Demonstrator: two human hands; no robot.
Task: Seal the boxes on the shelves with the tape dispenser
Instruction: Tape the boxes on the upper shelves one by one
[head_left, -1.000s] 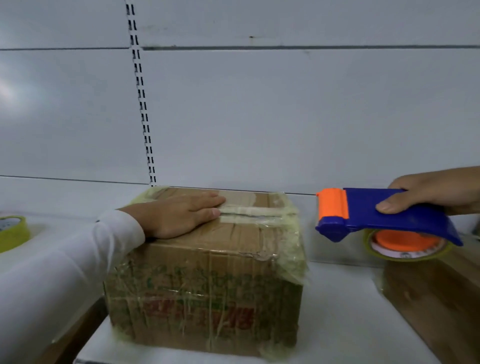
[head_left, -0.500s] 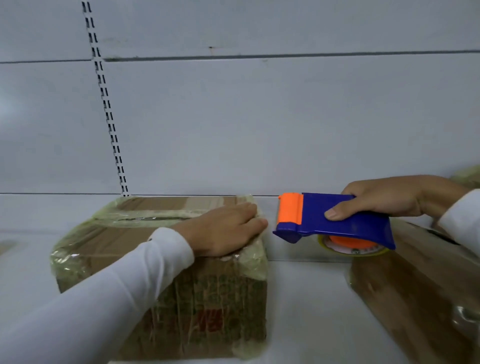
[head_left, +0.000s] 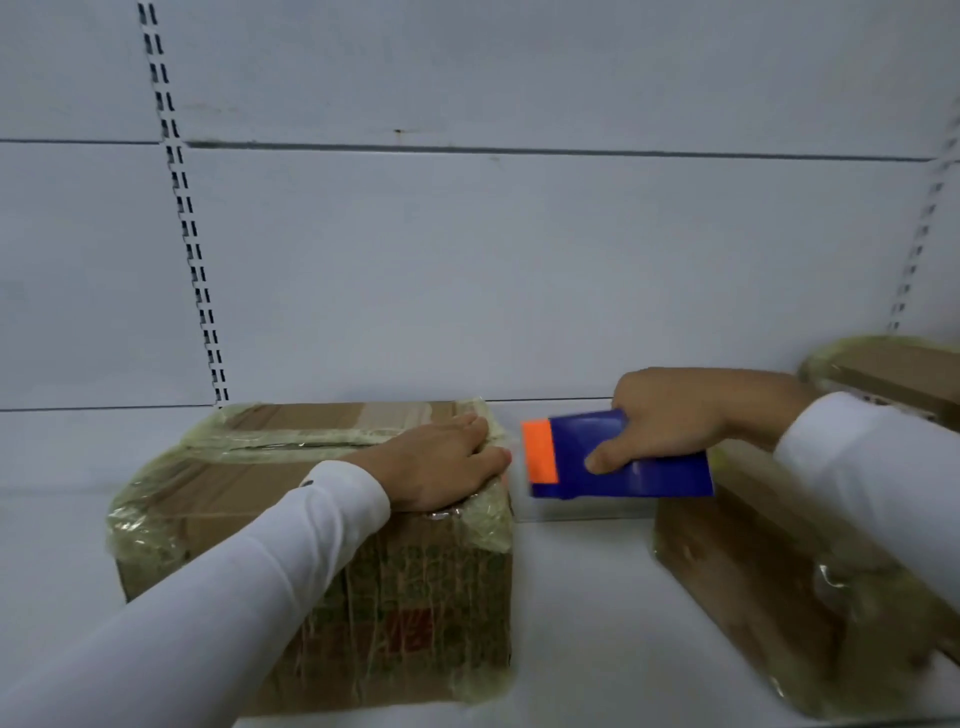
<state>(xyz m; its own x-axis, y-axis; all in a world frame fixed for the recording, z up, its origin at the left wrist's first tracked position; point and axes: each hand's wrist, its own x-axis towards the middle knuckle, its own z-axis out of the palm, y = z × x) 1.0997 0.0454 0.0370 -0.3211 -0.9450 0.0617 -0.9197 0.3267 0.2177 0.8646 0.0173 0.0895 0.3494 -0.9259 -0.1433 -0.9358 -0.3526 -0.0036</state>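
A taped cardboard box stands on the white shelf, left of centre, with a yellowish tape strip along its top seam. My left hand presses flat on the box's top right corner, fingers reaching the right edge. My right hand grips the blue tape dispenser, whose orange front end sits just right of that edge, in the air. The dispenser's tape roll is hidden.
A second taped cardboard box lies at the right, under my right arm. A third box shows at the far right by the back panel. Slotted uprights run up the white back wall.
My left hand slid along the box top from the middle to the right corner. The dispenser came left and lower, close to the box's right edge. The view shifted right.
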